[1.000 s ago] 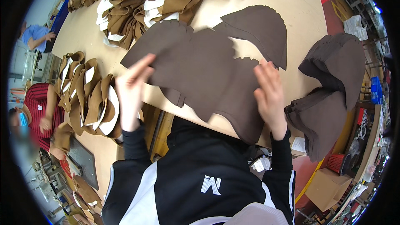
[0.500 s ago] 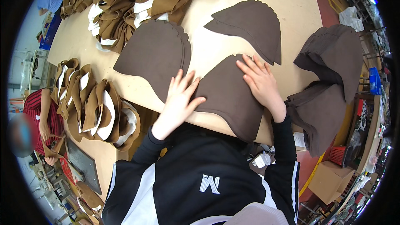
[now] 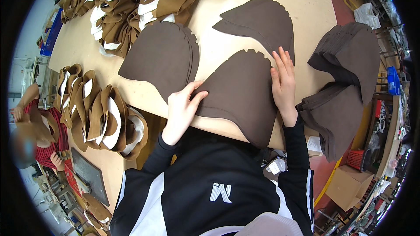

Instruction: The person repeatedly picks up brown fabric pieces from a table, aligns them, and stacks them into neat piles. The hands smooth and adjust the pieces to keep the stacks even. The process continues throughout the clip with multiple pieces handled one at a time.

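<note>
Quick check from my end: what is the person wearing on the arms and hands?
Both arms are in long black sleeves that end at the wrists. The left sleeve and the right sleeve join a black top with white panels. The left hand and right hand are bare, with no gloves.

A large pale tan tabletop (image 3: 227, 48) fills the middle of a busy workshop, its edges curving in the wide lens. To the right the floor (image 3: 326, 172) is red with a yellow line. A cardboard box (image 3: 343, 183) sits on it, beside a small red crate (image 3: 356, 157). A blue crate (image 3: 392, 81) stands farther right. At the far left another person (image 3: 30, 135) sits at a lower work surface, and cool daylight brightens the upper left.
</note>
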A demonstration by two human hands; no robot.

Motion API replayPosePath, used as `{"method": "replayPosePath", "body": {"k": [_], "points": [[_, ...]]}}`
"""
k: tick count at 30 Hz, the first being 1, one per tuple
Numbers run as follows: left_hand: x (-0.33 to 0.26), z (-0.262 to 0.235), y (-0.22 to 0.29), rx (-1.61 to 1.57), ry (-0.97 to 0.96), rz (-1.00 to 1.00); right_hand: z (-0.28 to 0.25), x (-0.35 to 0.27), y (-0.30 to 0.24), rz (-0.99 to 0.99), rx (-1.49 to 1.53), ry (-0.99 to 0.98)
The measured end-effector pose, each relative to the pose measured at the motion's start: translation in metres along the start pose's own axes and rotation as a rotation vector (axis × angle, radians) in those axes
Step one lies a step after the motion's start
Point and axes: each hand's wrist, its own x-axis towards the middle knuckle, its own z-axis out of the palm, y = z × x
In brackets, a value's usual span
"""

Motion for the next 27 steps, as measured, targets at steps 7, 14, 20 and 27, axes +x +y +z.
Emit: {"method": "replayPosePath", "body": {"k": [7,14,20,27], "points": [[0.031,-0.070,-0.039,-0.054,0.372,0.026,-0.028,-0.027,-0.060,-0.346,-0.045,-0.343],[0.036,-0.106,-0.043,0.212,0.525,0.237,-0.003,-0.054,-0.067,-0.340,-0.244,-0.610],[-0.001,-0.009,-0.028,0.358,-0.008,0.343,0.002,-0.001,-0.017,-0.113,-0.369,-0.480],[-0.020,-0.001,0.000,0.220,-0.046,0.366,0.007,0.009,0.000,0.033,-0.439,-0.118]]}}
